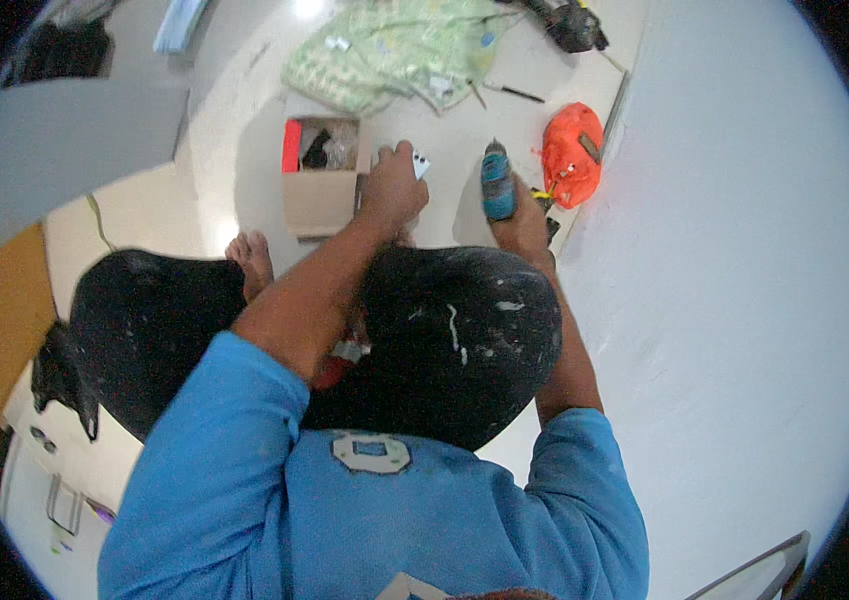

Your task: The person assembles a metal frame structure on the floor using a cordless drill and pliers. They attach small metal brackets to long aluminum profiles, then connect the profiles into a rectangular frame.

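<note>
My left hand (392, 187) is closed on a small white piece with dark holes (421, 163); only its end shows past my fingers. In my right hand (523, 222) is a blue and grey power drill (497, 184), its tip pointing away from me. My fingers wrap its handle, which is mostly hidden. Beside my left hand stands an open cardboard box (322, 205) with a red side. Inside it lie a black item (317, 150) and crumpled clear plastic (343, 145). The drill and the white piece are apart.
A crumpled orange plastic bag (573, 165) lies right of the drill, close to the wall (725, 250). Farther off is a green patterned cloth (395, 55), with a thin black stick (523, 95) near it. A dark bundle (575, 28) sits at the far right. My bare foot (253, 262) rests left of the box.
</note>
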### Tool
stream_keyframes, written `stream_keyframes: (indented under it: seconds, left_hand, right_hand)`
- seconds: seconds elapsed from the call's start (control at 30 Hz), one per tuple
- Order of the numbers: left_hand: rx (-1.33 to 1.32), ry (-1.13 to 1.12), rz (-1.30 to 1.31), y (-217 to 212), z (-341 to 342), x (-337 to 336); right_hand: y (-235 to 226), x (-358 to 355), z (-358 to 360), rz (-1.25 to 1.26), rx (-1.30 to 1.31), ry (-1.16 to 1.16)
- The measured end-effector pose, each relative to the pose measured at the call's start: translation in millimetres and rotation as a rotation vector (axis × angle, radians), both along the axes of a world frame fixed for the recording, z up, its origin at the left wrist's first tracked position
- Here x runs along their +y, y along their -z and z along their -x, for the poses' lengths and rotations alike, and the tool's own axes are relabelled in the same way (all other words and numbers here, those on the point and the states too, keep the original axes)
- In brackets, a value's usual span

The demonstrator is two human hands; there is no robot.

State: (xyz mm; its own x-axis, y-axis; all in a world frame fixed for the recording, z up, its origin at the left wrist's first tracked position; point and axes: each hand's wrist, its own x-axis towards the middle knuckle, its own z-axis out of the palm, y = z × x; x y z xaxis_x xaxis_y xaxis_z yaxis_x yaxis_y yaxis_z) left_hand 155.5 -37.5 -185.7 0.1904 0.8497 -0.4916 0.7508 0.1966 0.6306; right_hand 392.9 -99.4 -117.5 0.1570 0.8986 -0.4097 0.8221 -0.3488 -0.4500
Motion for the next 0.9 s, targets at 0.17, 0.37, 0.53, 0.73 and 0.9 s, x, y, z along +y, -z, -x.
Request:
stream_keyframes:
  seconds: [0.17,0.37,0.53,0.73,0.9]
  left_hand:
    - [-0.105,-0.078,-0.1,-81,2,21]
    - [-0.218,-0.109,-0.271,-206,2,44]
    - [-0.317,-0.038,-0.475,-284,19,36]
    - [-0.335,-0.018,-0.574,-339,9,21]
    - [-0.233,-0.067,-0.604,-370,22,5]
  right_hand:
    - [48,-11,24,-0.019,-0.252,-0.022]
    - [127,-29,33,-0.162,-0.29,0.09]
    - [135,-14,34,0.012,-0.248,0.118]
    - [94,-1,-2,0.111,-0.25,0.144]
    - [-159,28,50,-0.851,0.658,0.281]
